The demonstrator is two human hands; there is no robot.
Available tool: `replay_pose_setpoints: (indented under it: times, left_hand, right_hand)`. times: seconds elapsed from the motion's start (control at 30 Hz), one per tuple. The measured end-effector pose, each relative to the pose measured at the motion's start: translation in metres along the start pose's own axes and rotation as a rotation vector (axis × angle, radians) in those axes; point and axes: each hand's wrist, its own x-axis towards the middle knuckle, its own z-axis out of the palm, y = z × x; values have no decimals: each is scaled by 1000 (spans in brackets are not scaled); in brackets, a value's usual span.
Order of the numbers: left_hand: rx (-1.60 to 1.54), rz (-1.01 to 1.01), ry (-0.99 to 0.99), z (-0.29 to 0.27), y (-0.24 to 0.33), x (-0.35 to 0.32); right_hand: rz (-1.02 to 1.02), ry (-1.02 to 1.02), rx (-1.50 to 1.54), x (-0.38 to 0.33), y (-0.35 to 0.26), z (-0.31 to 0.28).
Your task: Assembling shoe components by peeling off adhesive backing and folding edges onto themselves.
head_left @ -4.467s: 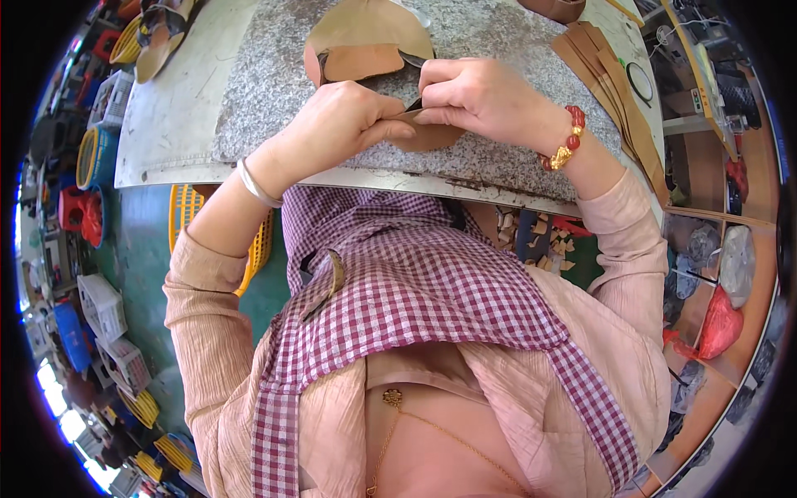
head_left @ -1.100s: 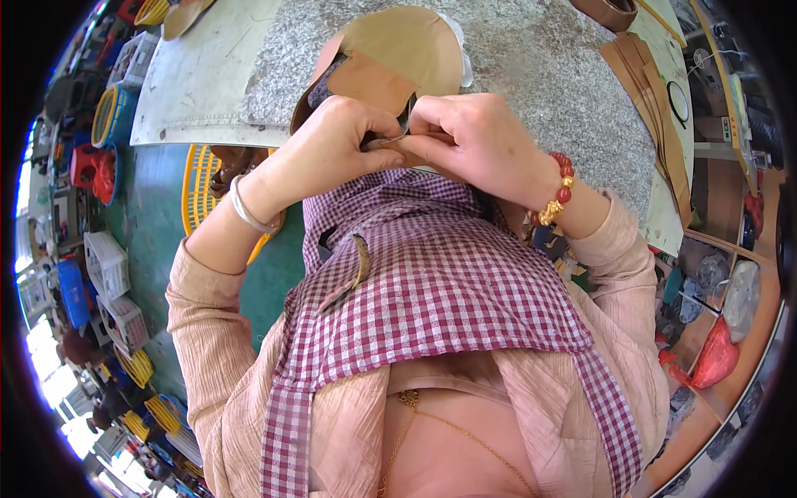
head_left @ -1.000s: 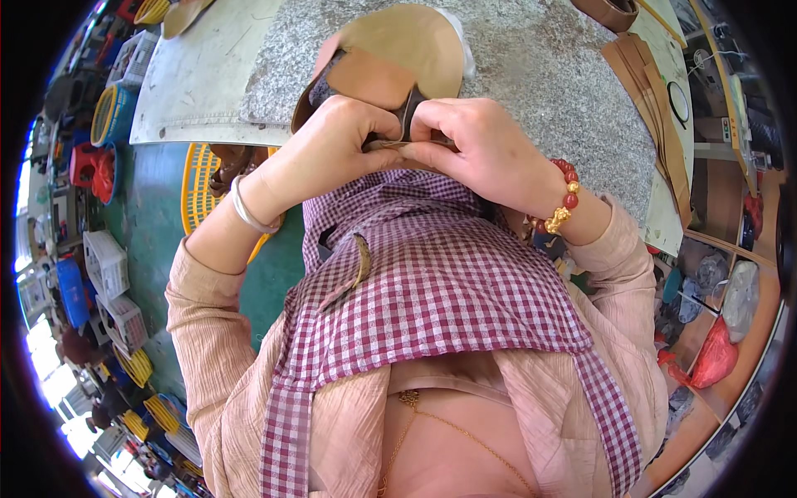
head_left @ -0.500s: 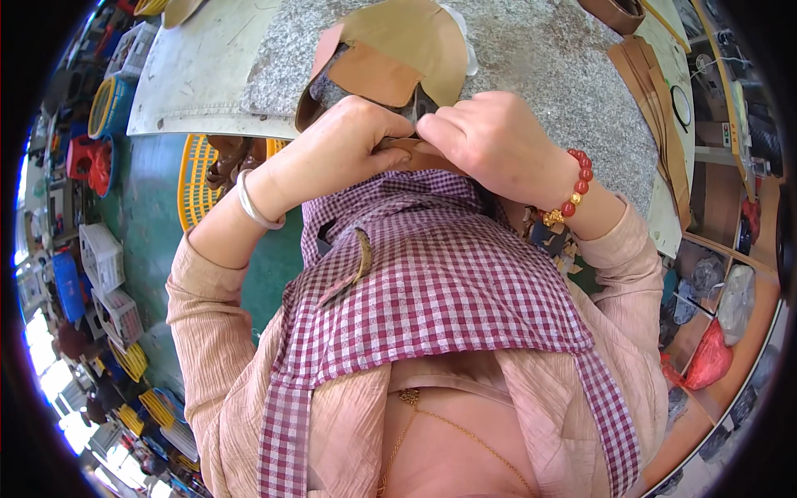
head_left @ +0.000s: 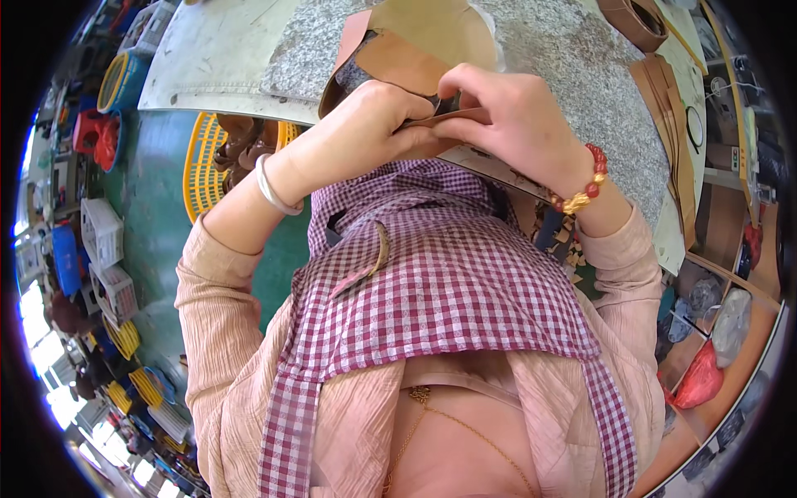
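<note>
Your left hand (head_left: 365,124) and right hand (head_left: 506,124) meet at the near edge of the granite bench (head_left: 573,50), both sets of fingers pinched tight on the brown leather piece (head_left: 398,66), which you hold lifted off the stone, likely so you can work its edge close to your chest. On the floor to your left, a yellow basket (head_left: 203,158) holds dark brown pieces.
</note>
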Motion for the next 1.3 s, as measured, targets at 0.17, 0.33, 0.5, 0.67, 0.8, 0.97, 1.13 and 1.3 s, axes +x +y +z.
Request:
replay_pose_setpoints:
  times: [0.17,0.33,0.5,0.67,0.8,0.97,1.13,1.3]
  left_hand:
    - [103,72,34,1,-9,0]
    - [26,92,33,2,-11,1]
    - [-45,72,-6,4,-12,0]
    - [-62,86,199,13,-16,5]
    - [-220,10,187,17,-19,1]
    - [-240,-48,140,18,-21,0]
    - [-222,-57,211,24,-28,1]
    - [-287,-59,174,20,-24,2]
  right_hand:
    - [56,29,290,-9,8,-5]
    - [88,148,315,-7,2,1]
    - [84,17,176,-3,2,7]
    - [57,201,91,-1,-6,17]
    - [358,245,627,-8,6,11]
    - [408,207,503,-7,0,10]
    - [377,215,538,-14,-3,12]
    - [311,279,532,-20,2,18]
